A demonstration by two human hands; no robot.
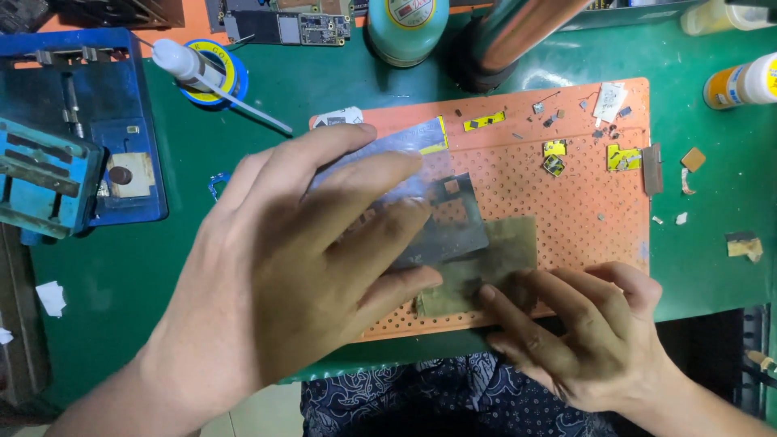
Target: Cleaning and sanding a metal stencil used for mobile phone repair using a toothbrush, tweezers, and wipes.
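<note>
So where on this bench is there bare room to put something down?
The orange perforated mat is bare between the yellow-taped chips and the right hand. The green mat is bare below the blue fixture. The back edge is crowded with bottles.

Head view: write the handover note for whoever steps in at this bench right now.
Left hand: flat, fingers spread, pressing a thin metal stencil sheet onto the orange perforated mat.
Right hand: fingertips on a grey-green cloth that lies partly under the sheet's lower edge.
Small chips and yellow-taped parts lie scattered on the mat's upper right.
Done or left: cannot tell from this view; both hands are on the sheet and cloth.
</note>
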